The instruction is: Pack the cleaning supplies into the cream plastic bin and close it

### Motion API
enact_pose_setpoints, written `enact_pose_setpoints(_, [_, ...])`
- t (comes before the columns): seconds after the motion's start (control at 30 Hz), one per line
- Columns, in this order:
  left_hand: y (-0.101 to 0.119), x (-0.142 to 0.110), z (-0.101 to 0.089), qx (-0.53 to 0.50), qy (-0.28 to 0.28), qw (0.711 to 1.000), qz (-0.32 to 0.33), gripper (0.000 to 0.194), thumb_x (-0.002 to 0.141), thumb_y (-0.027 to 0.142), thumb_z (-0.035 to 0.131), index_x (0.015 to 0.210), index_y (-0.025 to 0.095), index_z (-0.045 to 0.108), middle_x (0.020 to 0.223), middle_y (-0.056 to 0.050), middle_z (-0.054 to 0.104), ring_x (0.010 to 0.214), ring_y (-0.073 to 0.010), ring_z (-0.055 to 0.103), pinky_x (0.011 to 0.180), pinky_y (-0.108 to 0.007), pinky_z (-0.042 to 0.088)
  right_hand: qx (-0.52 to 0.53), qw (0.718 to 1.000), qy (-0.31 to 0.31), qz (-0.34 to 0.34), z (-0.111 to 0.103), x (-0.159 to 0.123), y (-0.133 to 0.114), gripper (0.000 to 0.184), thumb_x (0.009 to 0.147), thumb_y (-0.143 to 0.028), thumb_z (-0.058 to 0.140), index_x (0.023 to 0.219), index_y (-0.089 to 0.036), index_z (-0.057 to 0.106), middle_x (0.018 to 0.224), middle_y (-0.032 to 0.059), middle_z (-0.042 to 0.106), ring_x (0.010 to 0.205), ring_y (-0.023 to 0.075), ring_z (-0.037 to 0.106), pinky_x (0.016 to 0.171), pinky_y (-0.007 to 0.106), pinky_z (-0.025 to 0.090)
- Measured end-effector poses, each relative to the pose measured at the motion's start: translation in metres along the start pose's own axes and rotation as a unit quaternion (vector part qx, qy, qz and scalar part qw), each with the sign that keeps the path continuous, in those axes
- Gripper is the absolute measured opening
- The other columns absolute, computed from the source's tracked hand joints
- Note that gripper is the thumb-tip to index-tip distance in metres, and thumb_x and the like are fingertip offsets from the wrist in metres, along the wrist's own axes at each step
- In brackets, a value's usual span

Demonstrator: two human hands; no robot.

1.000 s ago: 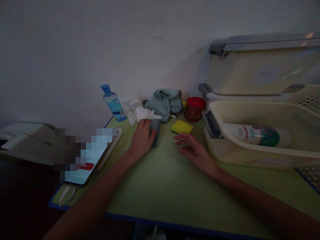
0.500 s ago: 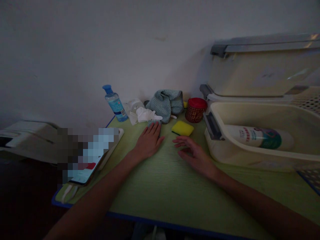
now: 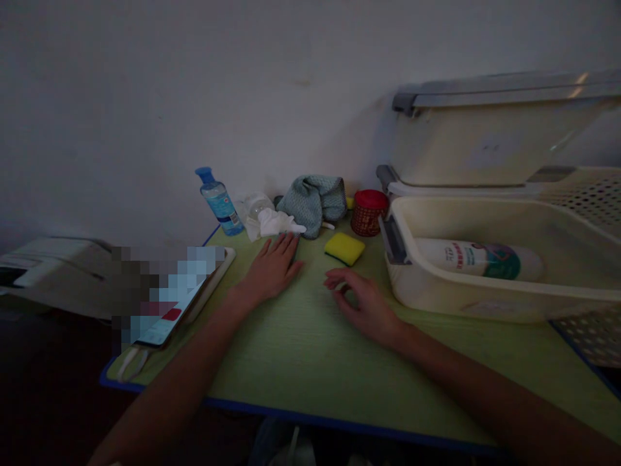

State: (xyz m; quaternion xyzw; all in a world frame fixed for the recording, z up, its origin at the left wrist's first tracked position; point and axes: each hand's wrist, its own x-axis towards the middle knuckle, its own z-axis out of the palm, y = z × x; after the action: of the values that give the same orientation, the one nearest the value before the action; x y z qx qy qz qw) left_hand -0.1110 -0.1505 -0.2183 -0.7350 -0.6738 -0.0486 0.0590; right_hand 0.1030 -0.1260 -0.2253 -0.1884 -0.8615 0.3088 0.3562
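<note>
My left hand lies flat, fingers stretched out, on a small grey-blue cloth that it almost wholly covers. Just beyond its fingertips is a crumpled white tissue or thin plastic piece; I cannot tell which. My right hand hovers near the tabletop with loosely curled fingers, a gap between thumb and forefinger, and nothing visible in it. Nearest to it is a yellow sponge with a dark green underside, a little beyond the fingertips. A larger crumpled grey-blue cloth sits behind, near the wall.
At the back left stands a blue-capped bottle. A red-lidded pot stands beside an open cream storage box holding a white bottle. On the left a phone leans at the edge of the green table.
My left hand has flattened over the small cloth, which showed beside its fingers before. My right hand has drawn slightly back from the sponge, its fingers more curled. The view has shifted slightly.
</note>
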Motion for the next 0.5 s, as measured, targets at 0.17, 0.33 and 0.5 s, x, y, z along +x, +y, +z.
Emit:
enact_pose_setpoints(0.17, [0.029, 0.024, -0.020, -0.027, 0.051, 0.996, 0.062, 0.054, 0.092, 0.035, 0.022, 0.138, 0.006, 0.022, 0.147, -0.014, 0.019, 0.137, -0.0225, 0.013, 0.110, -0.041, 0.017, -0.089, 0.987, 0.002, -0.132, -0.002, -0.004, -0.006, 0.019, 0.081, -0.008, 0.039, 0.094, -0.017, 0.049, 0.076, 0.0057, 0.060, 0.068, 0.0155, 0.057, 0.060, 0.028, 0.048])
enact_pose_setpoints(0.33, [0.062, 0.059, -0.023, -0.065, 0.048, 0.988, 0.134, 0.059, 0.092, 0.038, 0.021, 0.139, 0.002, 0.015, 0.148, -0.016, 0.013, 0.137, -0.0204, 0.007, 0.111, -0.038, 0.013, -0.103, 0.984, 0.014, -0.143, -0.003, -0.006, -0.006, 0.019, 0.081, -0.008, 0.040, 0.096, -0.018, 0.047, 0.079, 0.0055, 0.061, 0.071, 0.0153, 0.058, 0.063, 0.027, 0.048])
enact_pose_setpoints(0.5, [0.069, 0.070, 0.013, -0.081, -0.013, 0.986, 0.145, 0.064, 0.090, 0.042, 0.031, 0.137, -0.001, 0.019, 0.147, -0.020, 0.014, 0.137, -0.0237, 0.008, 0.110, -0.038, 0.015, -0.097, 0.985, -0.004, -0.143, -0.002, -0.007, -0.005, 0.021, 0.082, -0.009, 0.039, 0.099, -0.018, 0.047, 0.085, 0.0068, 0.062, 0.077, 0.0159, 0.059, 0.068, 0.028, 0.048])
